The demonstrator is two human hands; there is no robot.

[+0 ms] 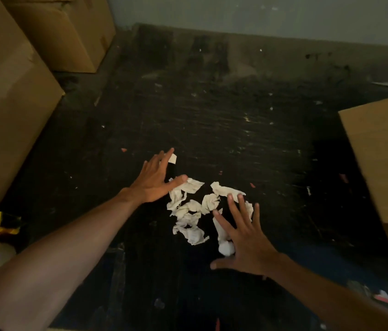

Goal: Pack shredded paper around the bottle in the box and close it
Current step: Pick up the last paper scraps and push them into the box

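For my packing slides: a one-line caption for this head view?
Left hand and right hand, both spread open, reach over crumpled paper scraps on a dark floor between cardboard boxes.

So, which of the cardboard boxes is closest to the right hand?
The box at the right edge, lying beside the right hand. The other boxes stand at the far left and the back left corner, beyond the left hand.

dark scuffed floor (212,120), grey wall (259,15), dim light
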